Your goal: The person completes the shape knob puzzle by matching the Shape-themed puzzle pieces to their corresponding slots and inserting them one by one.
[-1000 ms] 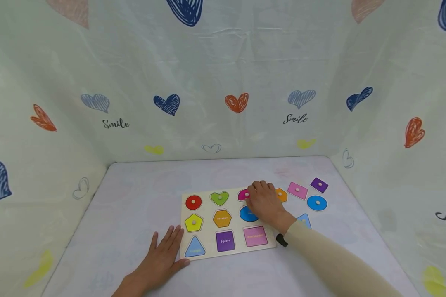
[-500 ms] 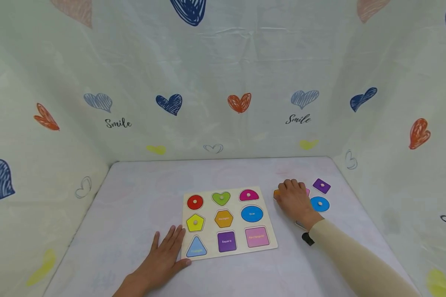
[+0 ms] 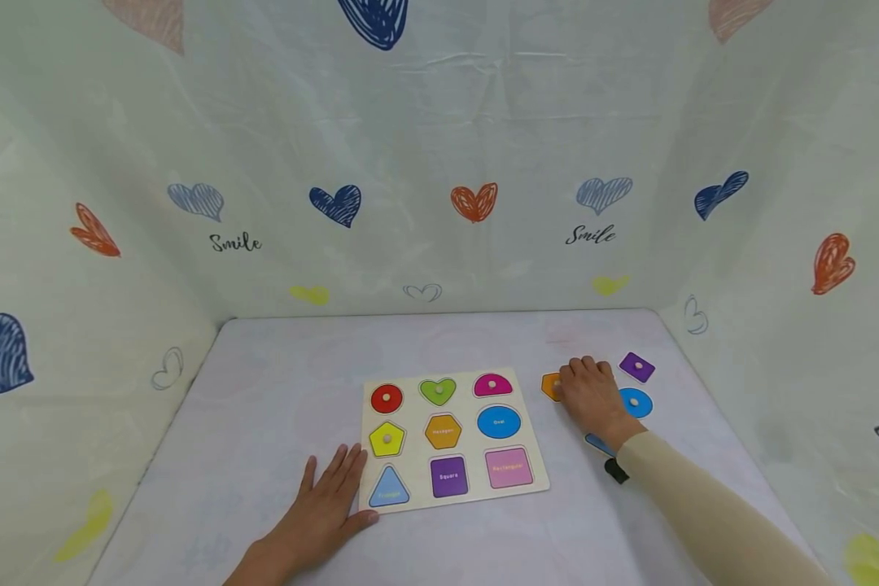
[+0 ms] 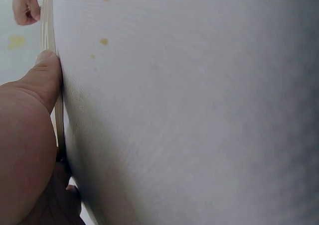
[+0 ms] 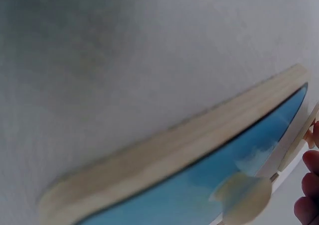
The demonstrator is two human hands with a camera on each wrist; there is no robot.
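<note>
My left hand [image 3: 322,505] lies flat with fingers spread, touching the left edge of the white shape-puzzle board [image 3: 417,480]. In the left wrist view my left thumb [image 4: 45,78] runs along the board's edge. Red circle [image 3: 381,400], green heart, magenta half-circle and yellow pentagon pieces sit knobbed in the board. Beyond its right side, my right hand [image 3: 592,399] has bent fingers low over the loose pieces, beside the orange hexagon piece [image 3: 549,387]. Whatever its fingertips hold is hidden. Close below the right wrist lies the blue triangle piece [image 5: 199,185] with its wooden knob.
A blue oval piece [image 3: 636,403] and a purple square piece [image 3: 637,367] lie right of my right hand. The white table [image 3: 278,382] meets a hanging cloth [image 3: 395,252] printed with hearts at the back and sides.
My right hand has left the magenta half-circle on the board and moved right to the loose pieces. The pink rectangle piece is no longer visible. My left hand stays put.
</note>
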